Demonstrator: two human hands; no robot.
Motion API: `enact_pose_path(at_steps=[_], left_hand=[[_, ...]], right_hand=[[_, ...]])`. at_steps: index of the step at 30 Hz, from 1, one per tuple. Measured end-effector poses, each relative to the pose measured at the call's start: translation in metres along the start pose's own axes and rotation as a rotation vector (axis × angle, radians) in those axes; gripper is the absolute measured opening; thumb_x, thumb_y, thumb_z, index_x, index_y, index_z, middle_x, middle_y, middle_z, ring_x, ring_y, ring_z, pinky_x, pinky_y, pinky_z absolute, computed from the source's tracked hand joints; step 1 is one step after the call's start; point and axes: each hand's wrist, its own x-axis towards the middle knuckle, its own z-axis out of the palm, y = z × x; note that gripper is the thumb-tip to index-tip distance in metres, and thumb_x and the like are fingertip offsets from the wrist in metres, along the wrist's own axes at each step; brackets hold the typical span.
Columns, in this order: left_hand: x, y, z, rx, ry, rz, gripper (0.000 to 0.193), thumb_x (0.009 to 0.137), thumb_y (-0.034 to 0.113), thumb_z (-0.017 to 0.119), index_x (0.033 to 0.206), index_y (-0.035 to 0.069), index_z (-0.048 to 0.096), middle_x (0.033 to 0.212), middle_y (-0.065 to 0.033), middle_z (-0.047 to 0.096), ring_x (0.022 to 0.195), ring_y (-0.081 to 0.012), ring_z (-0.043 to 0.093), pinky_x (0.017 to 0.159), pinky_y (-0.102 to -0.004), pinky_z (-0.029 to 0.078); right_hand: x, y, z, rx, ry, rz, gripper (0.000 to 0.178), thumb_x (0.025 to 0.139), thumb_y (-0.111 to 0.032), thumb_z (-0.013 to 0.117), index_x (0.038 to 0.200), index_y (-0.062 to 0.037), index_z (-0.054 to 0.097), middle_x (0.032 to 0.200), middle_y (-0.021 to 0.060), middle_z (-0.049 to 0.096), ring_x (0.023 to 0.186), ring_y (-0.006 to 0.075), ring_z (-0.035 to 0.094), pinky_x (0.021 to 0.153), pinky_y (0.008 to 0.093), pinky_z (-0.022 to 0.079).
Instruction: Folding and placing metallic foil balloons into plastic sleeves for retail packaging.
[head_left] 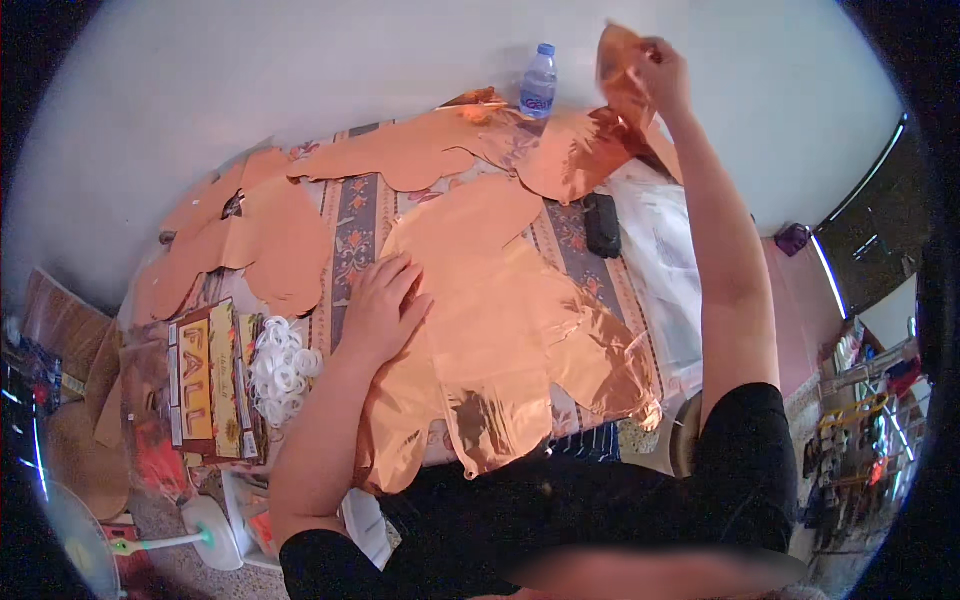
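Note:
A large flat, uninflated copper-coloured foil balloon (480,290) lies spread over the table in front of me, its lower lobes shiny and creased. My left hand (380,308) rests on its left edge with the fingers spread. At the far right, my right arm is stretched out and my right hand (664,76) is raised near the wall. Its fingers are pinched on the edge of another foil balloon (620,72), which stands up from the table's far edge. More flat copper balloons (385,155) lie along the back and in a pile at the left (285,240).
A water bottle (538,85) stands at the back against the white wall. A black case (602,226) lies right of the large balloon. White ribbon rings (284,370) and stacked printed packages (207,385) sit at the left. A patterned cloth (356,225) covers the table.

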Motion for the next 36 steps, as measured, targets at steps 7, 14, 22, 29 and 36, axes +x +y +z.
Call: enact_pose_path(at_steps=[7, 14, 22, 29, 36], left_hand=[[0.002, 0.001, 0.003, -0.004, -0.002, 0.013, 0.042, 0.083, 0.029, 0.063, 0.114, 0.001, 0.059, 0.125, -0.0155, 0.053, 0.12, -0.0311, 0.046, 0.102, -0.0435, 0.035], [0.002, 0.001, 0.001, -0.006, -0.008, 0.002, 0.042, 0.083, 0.028, 0.063, 0.116, 0.001, 0.058, 0.126, -0.0156, 0.053, 0.12, -0.032, 0.047, 0.102, -0.0434, 0.035], [-0.002, -0.003, 0.002, -0.039, 0.029, 0.004, 0.041, 0.082, 0.029, 0.064, 0.113, 0.003, 0.059, 0.124, -0.0149, 0.054, 0.118, -0.0313, 0.048, 0.099, -0.0428, 0.037], [0.001, -0.005, 0.006, 0.011, 0.039, 0.052, 0.04, 0.081, 0.027, 0.063, 0.113, 0.003, 0.059, 0.124, -0.0141, 0.054, 0.118, -0.0321, 0.047, 0.1, -0.0434, 0.036], [0.003, 0.0, 0.005, -0.009, 0.027, 0.031, 0.037, 0.082, 0.024, 0.062, 0.112, 0.002, 0.059, 0.123, -0.0145, 0.055, 0.117, -0.0321, 0.048, 0.1, -0.0435, 0.036]], right_hand=[[0.029, -0.051, -0.051, 0.004, 0.075, -0.274, 0.018, 0.087, -0.016, 0.063, 0.095, -0.0001, 0.068, 0.075, 0.0032, 0.065, 0.068, 0.0081, 0.058, 0.064, 0.0241, 0.05], [0.016, -0.135, -0.065, 0.044, -0.239, -0.15, 0.023, 0.084, -0.017, 0.063, 0.093, 0.0033, 0.067, 0.077, 0.0095, 0.067, 0.069, 0.0133, 0.061, 0.063, 0.0291, 0.049], [-0.136, -0.212, -0.065, 0.166, -0.533, -0.674, 0.02, 0.086, -0.003, 0.062, 0.106, -0.0016, 0.065, 0.095, 0.0113, 0.069, 0.087, 0.0195, 0.067, 0.077, 0.029, 0.053], [-0.242, -0.226, -0.073, 0.274, -0.99, -0.761, 0.026, 0.081, -0.017, 0.066, 0.104, -0.0047, 0.065, 0.11, 0.0105, 0.066, 0.075, 0.0209, 0.068, 0.054, 0.031, 0.052], [-0.282, -0.226, -0.087, 0.275, -1.333, -0.607, 0.032, 0.087, -0.025, 0.062, 0.116, -0.0107, 0.062, 0.118, 0.0084, 0.063, 0.084, 0.0235, 0.068, 0.059, 0.033, 0.055]])
